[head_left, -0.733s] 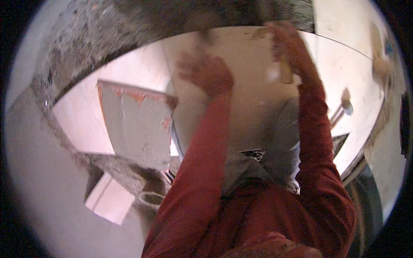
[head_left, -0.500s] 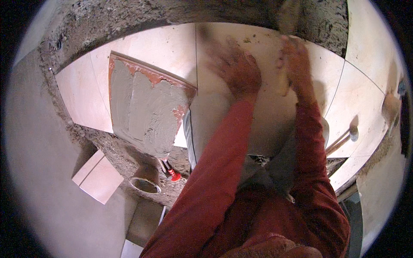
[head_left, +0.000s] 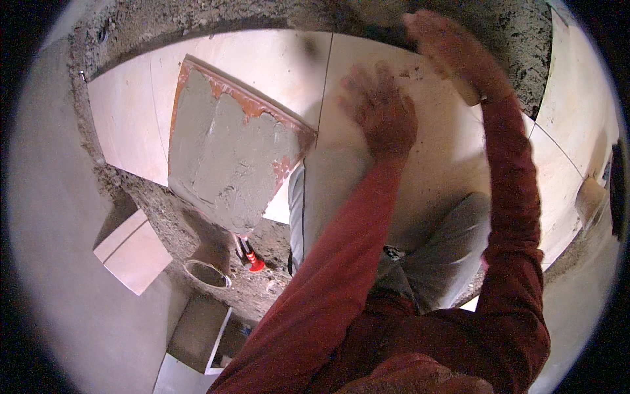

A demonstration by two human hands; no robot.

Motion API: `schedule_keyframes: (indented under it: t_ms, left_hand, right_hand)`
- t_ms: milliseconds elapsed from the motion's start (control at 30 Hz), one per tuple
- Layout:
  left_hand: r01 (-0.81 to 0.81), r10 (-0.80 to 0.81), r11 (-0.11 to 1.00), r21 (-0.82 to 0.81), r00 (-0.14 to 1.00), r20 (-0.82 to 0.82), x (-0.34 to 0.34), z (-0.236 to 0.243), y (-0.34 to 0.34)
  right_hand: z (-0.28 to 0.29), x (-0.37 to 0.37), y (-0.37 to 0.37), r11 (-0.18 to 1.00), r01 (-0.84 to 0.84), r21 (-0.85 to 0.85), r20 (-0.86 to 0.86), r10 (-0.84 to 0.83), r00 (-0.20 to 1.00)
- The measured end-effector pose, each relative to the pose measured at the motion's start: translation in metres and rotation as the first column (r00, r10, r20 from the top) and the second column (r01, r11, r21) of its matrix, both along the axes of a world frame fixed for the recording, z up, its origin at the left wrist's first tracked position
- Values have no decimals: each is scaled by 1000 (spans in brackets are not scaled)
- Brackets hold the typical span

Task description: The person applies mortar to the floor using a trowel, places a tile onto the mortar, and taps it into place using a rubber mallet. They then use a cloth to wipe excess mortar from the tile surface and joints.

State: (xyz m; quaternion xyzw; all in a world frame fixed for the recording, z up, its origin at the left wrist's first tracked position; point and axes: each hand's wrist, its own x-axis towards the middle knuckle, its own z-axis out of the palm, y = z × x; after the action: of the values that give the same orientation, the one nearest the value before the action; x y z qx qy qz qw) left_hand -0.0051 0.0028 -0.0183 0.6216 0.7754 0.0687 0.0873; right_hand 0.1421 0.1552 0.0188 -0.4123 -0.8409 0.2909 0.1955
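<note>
My left hand (head_left: 384,111) lies with its fingers spread on the large cream floor tile (head_left: 433,154) in front of my knees. At the tile's far edge, smeared by motion, my right hand (head_left: 453,52) is closed around a tool whose pale yellowish handle (head_left: 467,90) shows below the palm. The tool's other end is hidden or too blurred to name. To the left, a reddish-backed tile (head_left: 226,141) rests at a tilt over the laid tiles, its upturned back spread with grey mortar. A thin joint (head_left: 325,85) divides the tile under my hand from its left neighbour.
Rough dark mortar bed (head_left: 262,16) borders the far edge. At the lower left are a cut tile piece (head_left: 134,253), a round-rimmed container (head_left: 209,274) and a red-and-black-handled tool (head_left: 251,258). A pale cylindrical object (head_left: 590,197) stands at the right.
My right hand has moved away from me, over the tile's far edge, carrying the handled tool. My left hand has settled flat slightly to the right. The view has shifted.
</note>
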Motion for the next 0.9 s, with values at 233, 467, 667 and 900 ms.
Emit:
schedule_keyframes:
  t_ms: [233, 467, 667, 900]
  left_hand:
    - [4, -6, 1000, 29, 998, 68, -1, -7, -1]
    - [14, -14, 1000, 28, 1000, 28, 2, -2, 1]
    - [23, -23, 998, 54, 1000, 3, 6, -8, 2]
    - [-16, 16, 1000, 10, 1000, 27, -2, -4, 3]
  right_hand:
    - [38, 24, 45, 955, -145, -260, 606, 278, 745]
    - [91, 23, 66, 872, -380, 310, 708, 56, 704]
    - [98, -4, 27, 924, -309, 224, 742, 44, 669]
    - [126, -38, 10, 905, -221, 362, 685, -97, 722]
